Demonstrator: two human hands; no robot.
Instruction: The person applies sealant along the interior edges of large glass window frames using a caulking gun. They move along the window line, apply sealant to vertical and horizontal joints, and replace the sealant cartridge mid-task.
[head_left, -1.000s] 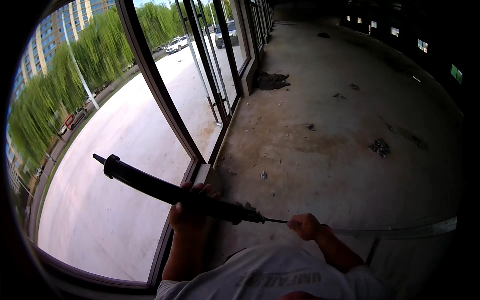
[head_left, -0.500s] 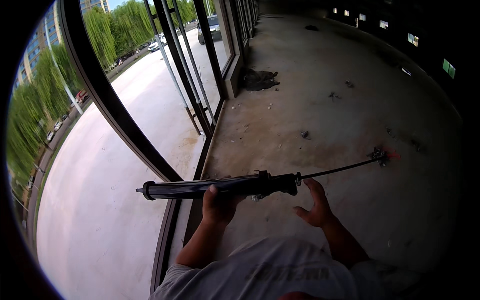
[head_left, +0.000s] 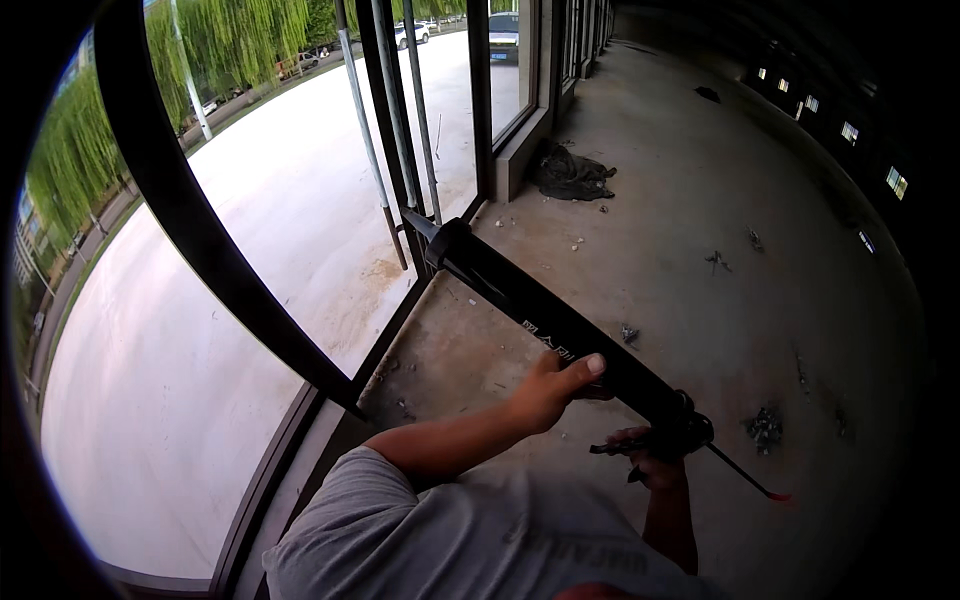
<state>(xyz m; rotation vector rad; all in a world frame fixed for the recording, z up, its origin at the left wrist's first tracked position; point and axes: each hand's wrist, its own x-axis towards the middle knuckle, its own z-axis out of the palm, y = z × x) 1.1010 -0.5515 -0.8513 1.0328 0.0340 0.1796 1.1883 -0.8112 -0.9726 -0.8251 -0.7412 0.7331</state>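
Note:
A long black caulking gun [head_left: 560, 310] slants across the view, its pointed nozzle toward the window frame at upper left. My left hand [head_left: 560, 388] is closed round the underside of its barrel, thumb along the near side. At the rear end, my right hand [head_left: 655, 462] is wrapped round the handle and trigger, partly hidden by the gun's dark body. Behind it a thin plunger rod [head_left: 742, 470] with a red tip sticks out to the lower right.
A dark window frame [head_left: 230, 270] runs along the left, with metal poles [head_left: 372, 140] standing by it. On the concrete floor [head_left: 660, 220] lie a crumpled black sheet [head_left: 572, 175] and small dark heaps of debris [head_left: 764, 428]. Outside are pale paving, trees and parked cars.
The caulking gun has swung from nearly level to a slant, nozzle up and rod end down. My right hand, open near the rod before, now grips the handle. The view has shifted left.

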